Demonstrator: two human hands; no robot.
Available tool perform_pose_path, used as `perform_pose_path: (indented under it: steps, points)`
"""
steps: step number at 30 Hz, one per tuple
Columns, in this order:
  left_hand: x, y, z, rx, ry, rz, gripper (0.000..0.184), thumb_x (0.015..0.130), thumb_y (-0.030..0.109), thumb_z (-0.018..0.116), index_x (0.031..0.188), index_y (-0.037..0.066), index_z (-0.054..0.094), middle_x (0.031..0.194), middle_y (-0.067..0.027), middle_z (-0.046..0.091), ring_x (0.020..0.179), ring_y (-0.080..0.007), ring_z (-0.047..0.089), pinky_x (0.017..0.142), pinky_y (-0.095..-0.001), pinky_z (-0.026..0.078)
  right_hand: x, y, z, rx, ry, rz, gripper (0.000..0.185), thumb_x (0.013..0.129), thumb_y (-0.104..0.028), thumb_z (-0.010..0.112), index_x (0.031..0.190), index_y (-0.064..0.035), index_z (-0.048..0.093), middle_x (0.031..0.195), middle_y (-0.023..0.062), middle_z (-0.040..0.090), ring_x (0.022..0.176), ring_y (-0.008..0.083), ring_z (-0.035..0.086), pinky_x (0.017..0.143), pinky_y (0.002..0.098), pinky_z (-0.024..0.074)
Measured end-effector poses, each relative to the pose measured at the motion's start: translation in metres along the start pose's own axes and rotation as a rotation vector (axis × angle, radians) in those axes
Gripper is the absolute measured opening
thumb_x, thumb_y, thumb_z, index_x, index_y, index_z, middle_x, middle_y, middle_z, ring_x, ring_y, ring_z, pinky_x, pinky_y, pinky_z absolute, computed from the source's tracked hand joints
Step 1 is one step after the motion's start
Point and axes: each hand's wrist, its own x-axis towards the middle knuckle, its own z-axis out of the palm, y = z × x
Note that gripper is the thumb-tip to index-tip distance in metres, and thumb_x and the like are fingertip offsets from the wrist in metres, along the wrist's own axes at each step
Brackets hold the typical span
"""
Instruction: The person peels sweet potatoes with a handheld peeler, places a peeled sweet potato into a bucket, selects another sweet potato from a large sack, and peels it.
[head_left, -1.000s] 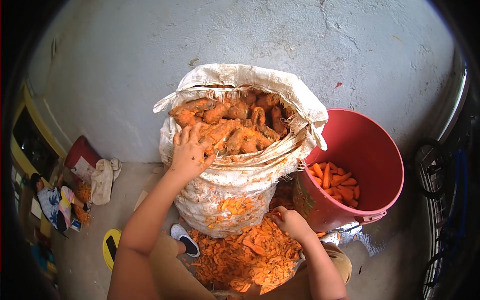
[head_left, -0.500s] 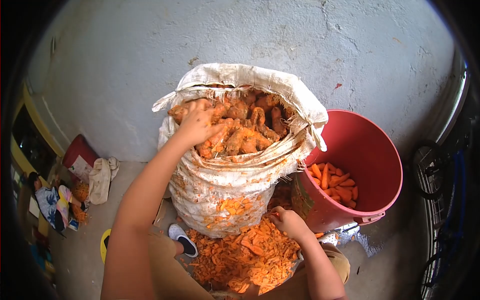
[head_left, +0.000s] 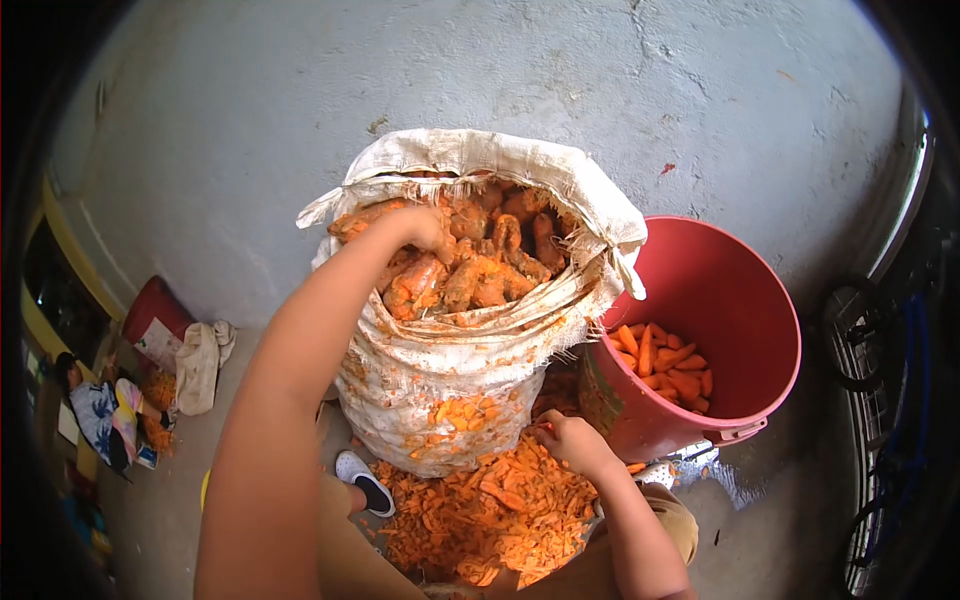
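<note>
A white woven sack (head_left: 420, 365) stands upright in front of me, its rim rolled down and its mouth full of dirt-covered, unpeeled carrots (head_left: 487, 283). My left hand (head_left: 430, 230) reaches into the sack's left side, fingers bent down and closed on a carrot there; the fingertips are partly hidden. Low in front of the sack, my right hand (head_left: 572, 444) is closed above a heap of orange peelings (head_left: 500, 510). A small red bit shows at its fingers, too small to name. Right of the sack, a red bucket (head_left: 735, 300) holds several peeled carrots (head_left: 665, 365).
A grey-blue wall (head_left: 250, 120) rises behind the sack. At the left lie a tipped red container (head_left: 158, 315) and a pale cloth (head_left: 203, 365), near a person in patterned clothes (head_left: 105, 415). A bicycle-like wheel (head_left: 850, 340) and metal frame stand at the far right. Water wets the floor by the bucket.
My left hand has moved right and deeper among the carrots, its fingers going from spread to bent down. My right hand stays almost in place. The view has shifted slightly.
</note>
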Motion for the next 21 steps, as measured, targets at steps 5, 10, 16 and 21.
perform_pose_path:
  steps: [5, 10, 16, 21]
  points:
    - [-0.042, -0.029, -0.010, -0.348, 0.210, 0.060, 0.036, 0.060, 0.018, 0.072, 0.088, 0.004, 0.053, 0.076, -0.0052, 0.055, 0.077, -0.0145, 0.054, 0.065, -0.0295, 0.044, 0.000, 0.000, -0.004, 0.029, -0.009, -0.002, 0.027, 0.080, -0.025, 0.048, 0.090, 0.0001, 0.050, 0.076, 0.0208, 0.058, 0.072, 0.0359, 0.055, 0.064, 0.0412, 0.0433]
    - [-0.131, -0.049, 0.009, -0.674, 0.540, 0.160, 0.033, 0.064, 0.013, 0.069, 0.093, 0.003, 0.054, 0.066, -0.0035, 0.052, 0.064, -0.0118, 0.051, 0.061, -0.0260, 0.043, -0.001, 0.000, -0.003, 0.026, 0.012, -0.012, 0.027, 0.080, -0.025, 0.048, 0.090, 0.0001, 0.050, 0.076, 0.0211, 0.058, 0.072, 0.0362, 0.055, 0.063, 0.0415, 0.0432]
    - [-0.154, -0.069, 0.065, -0.246, 0.614, 0.217, 0.032, 0.067, 0.022, 0.066, 0.085, -0.003, 0.057, 0.076, -0.0164, 0.058, 0.071, -0.0286, 0.058, 0.063, -0.0319, 0.046, 0.001, -0.004, 0.003, 0.003, -0.024, 0.003, 0.026, 0.080, -0.025, 0.048, 0.090, -0.0004, 0.050, 0.076, 0.0213, 0.058, 0.073, 0.0361, 0.055, 0.064, 0.0416, 0.0431]
    - [-0.156, -0.056, 0.062, -0.371, 0.321, -0.024, 0.037, 0.069, 0.032, 0.065, 0.082, -0.002, 0.058, 0.071, -0.0152, 0.059, 0.066, -0.0243, 0.057, 0.059, -0.0314, 0.045, 0.001, -0.008, 0.002, 0.001, -0.029, 0.017, 0.027, 0.080, -0.025, 0.049, 0.092, -0.0010, 0.050, 0.076, 0.0214, 0.058, 0.073, 0.0359, 0.055, 0.065, 0.0409, 0.0433]
